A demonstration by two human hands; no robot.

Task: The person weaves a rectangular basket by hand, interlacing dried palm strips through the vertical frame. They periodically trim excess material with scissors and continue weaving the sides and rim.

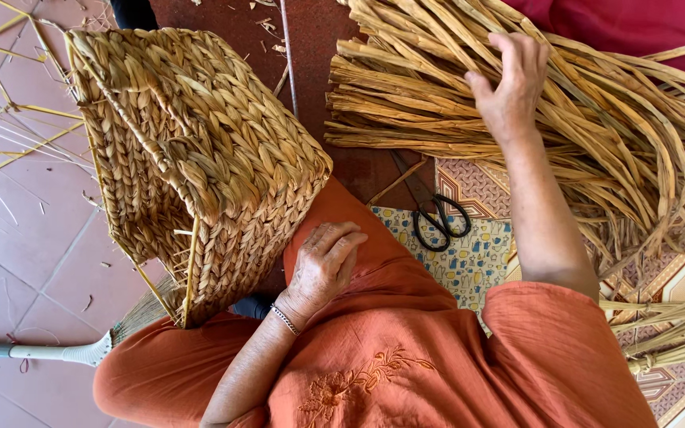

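From the head view, the right hand [509, 83] lies with fingers spread on the bundle of dried straw strands [596, 119], gripping nothing. The left hand [323, 265] rests loosely curled beside the woven basket [192, 158] on the lap. Scissors [434, 214] lie near; loose strands might snag them.
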